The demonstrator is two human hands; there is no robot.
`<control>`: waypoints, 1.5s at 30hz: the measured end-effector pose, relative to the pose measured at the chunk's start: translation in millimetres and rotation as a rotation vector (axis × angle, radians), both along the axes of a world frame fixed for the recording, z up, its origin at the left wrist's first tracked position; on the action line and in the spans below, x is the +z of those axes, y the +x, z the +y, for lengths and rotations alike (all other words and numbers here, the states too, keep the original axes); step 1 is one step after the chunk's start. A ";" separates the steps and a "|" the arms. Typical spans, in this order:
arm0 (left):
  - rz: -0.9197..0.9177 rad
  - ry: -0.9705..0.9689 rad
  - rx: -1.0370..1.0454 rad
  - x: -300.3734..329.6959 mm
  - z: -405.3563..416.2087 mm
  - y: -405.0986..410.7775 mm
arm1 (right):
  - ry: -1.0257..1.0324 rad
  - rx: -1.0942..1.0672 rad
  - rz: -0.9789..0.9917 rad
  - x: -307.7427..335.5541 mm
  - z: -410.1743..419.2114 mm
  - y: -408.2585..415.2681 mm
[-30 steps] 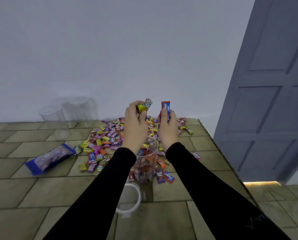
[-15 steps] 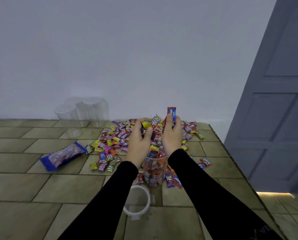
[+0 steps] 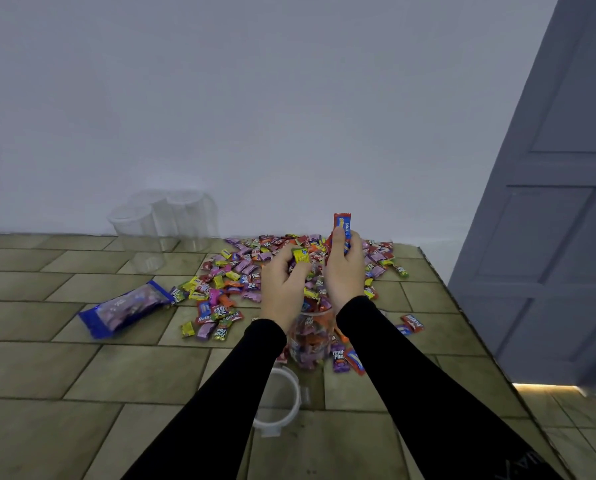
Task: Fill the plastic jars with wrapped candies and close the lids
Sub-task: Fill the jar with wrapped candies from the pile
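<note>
A clear plastic jar (image 3: 310, 341), mostly full of wrapped candies, stands on the tiled table between my forearms. Just above its mouth, my left hand (image 3: 282, 289) holds a yellow candy (image 3: 300, 255) among others. Beside it, my right hand (image 3: 345, 271) grips a red and blue candy bar (image 3: 342, 225) upright with more wrappers below. A big pile of loose candies (image 3: 255, 268) lies behind the jar. The jar's white-rimmed lid (image 3: 278, 400) rests on the table near me.
Three empty clear jars (image 3: 165, 223) stand by the wall at the back left. A blue candy bag (image 3: 127, 306) lies left of the pile. The table edge (image 3: 469, 323) runs along the right, next to a grey door (image 3: 549, 237).
Both hands have come down from above the pile to just over the jar's mouth, still holding their candies. The camera view has shifted a little.
</note>
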State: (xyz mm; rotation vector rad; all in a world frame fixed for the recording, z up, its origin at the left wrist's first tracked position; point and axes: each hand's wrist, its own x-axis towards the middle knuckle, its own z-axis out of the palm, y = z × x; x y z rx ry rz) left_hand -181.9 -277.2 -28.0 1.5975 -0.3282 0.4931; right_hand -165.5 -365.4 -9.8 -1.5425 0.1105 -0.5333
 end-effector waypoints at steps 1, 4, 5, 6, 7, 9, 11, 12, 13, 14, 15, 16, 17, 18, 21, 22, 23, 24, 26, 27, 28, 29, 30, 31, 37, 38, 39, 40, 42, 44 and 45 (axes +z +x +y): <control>-0.003 0.002 0.000 -0.2 0.8 -0.1 | 0.007 0.004 0.001 -0.2 0.2 0.1; -0.010 0.011 0.003 -1.3 3.0 0.3 | -0.015 -0.005 0.010 -1.4 0.7 0.5; -0.004 0.022 -0.004 -0.8 2.7 -0.4 | -0.014 -0.005 0.008 -1.2 0.9 0.2; 0.001 0.026 -0.016 -0.4 2.7 -0.7 | -0.003 -0.002 0.004 -1.0 0.9 -0.2; 0.000 0.028 -0.030 -1.2 3.3 0.0 | 0.009 0.001 0.001 -0.7 0.8 -0.4; 0.001 0.024 -0.056 -3.2 5.3 3.0 | 0.013 0.000 0.000 -0.6 0.4 -0.1; 0.009 0.018 -0.076 -4.3 7.4 4.2 | -0.012 -0.018 0.001 -2.4 0.0 1.8; 0.011 0.012 -0.081 -4.9 8.0 4.5 | -0.025 -0.027 0.003 -3.3 -0.2 2.6; 0.017 0.004 -0.088 -4.3 8.2 3.6 | -0.033 -0.032 0.003 -3.7 -0.1 2.9; 0.028 -0.014 -0.093 -3.6 8.3 3.5 | -0.036 -0.032 0.002 -3.9 0.1 3.2; 0.041 -0.035 -0.105 -3.2 8.1 3.6 | -0.034 -0.029 0.000 -3.6 0.1 2.9; 0.049 -0.059 -0.112 -3.6 8.2 4.8 | -0.031 -0.027 -0.001 -3.4 0.2 2.6; 0.046 -0.085 -0.118 -4.0 8.4 5.5 | -0.024 -0.024 0.000 -3.4 0.4 2.2; 0.038 -0.115 -0.110 -5.3 8.7 6.4 | -0.010 -0.016 0.001 -3.2 0.7 1.4; 0.051 -0.231 -0.038 -16.6 10.0 6.9 | 0.029 0.015 0.005 -4.1 1.8 1.5; 0.098 -0.259 -0.022 -22.9 10.6 7.5 | 0.032 0.018 0.007 -4.0 2.1 1.5; 0.166 -0.271 -0.024 -30.0 10.3 8.4 | 0.040 0.022 0.007 -3.3 2.2 0.9; 0.247 -0.282 -0.047 -36.4 9.6 9.5 | 0.052 0.028 0.006 -2.8 2.4 0.9; 0.395 -0.298 -0.127 -44.3 6.1 9.7 | 0.061 0.032 0.000 -0.6 1.9 -1.0; 0.438 -0.308 -0.163 -46.5 4.2 9.3 | 0.061 0.028 -0.004 0.3 1.8 -1.8; 0.458 -0.324 -0.181 -48.2 2.5 9.5 | 0.061 0.025 -0.008 0.8 1.6 -1.7; 0.465 -0.337 -0.185 -49.0 1.3 9.2 | 0.050 0.024 -0.008 0.6 1.2 -1.5; 0.465 -0.340 -0.181 -50.3 0.7 9.6 | 0.029 0.024 -0.005 -0.3 0.6 -0.5; 0.462 -0.339 -0.175 -51.3 -0.2 10.1 | 0.008 0.026 -0.001 -1.5 -0.1 0.1; 0.454 -0.350 -0.144 -59.8 0.0 14.4 | 0.067 0.096 -0.047 -4.6 -1.3 -0.2; 0.457 -0.350 -0.147 -60.2 0.2 15.1 | 0.079 0.106 -0.053 -4.7 -0.8 -0.2; 0.463 -0.356 -0.150 -59.6 0.3 15.2 | 0.093 0.117 -0.052 -5.4 -0.7 0.1; 0.470 -0.361 -0.152 -59.0 0.3 15.4 | 0.110 0.129 -0.047 -6.3 -0.6 0.9; 0.468 -0.369 -0.162 -57.6 0.1 15.1 | 0.164 0.170 -0.035 -6.3 -0.4 0.4; 0.468 -0.363 -0.159 -56.0 -0.1 14.5 | 0.184 0.183 -0.030 -5.3 0.1 -0.5; 0.474 -0.359 -0.155 -55.4 -0.3 14.0 | 0.191 0.177 -0.022 -4.1 0.4 -1.0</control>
